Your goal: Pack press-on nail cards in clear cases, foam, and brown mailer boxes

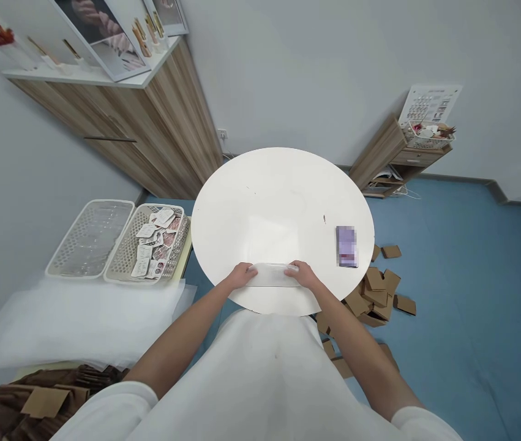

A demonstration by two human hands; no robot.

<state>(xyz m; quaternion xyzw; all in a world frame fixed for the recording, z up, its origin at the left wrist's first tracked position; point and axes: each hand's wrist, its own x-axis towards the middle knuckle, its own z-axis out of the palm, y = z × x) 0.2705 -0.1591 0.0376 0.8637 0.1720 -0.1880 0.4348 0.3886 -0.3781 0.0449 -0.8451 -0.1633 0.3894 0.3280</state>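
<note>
Near the front edge of the round white table [283, 184], a narrow folded white foam sheet [272, 275] lies stretched sideways between my hands. My left hand [242, 275] grips its left end, thumb on top and fingers curled. At the right end, my right hand [303, 274] pinches it the same way. Whether anything is wrapped inside the sheet cannot be seen. A purple item, blurred into blocks [347, 246], rests on the table to the right of my right hand.
Left of the table are a basket of small packets [143, 211], a basket with clear plastic pieces [81, 214] and stacked white sheets [86, 318]. Brown cardboard boxes [374, 291] litter the blue floor [462, 275] at right. A wooden cabinet [182, 116] stands behind left, a small shelf [379, 147] behind right.
</note>
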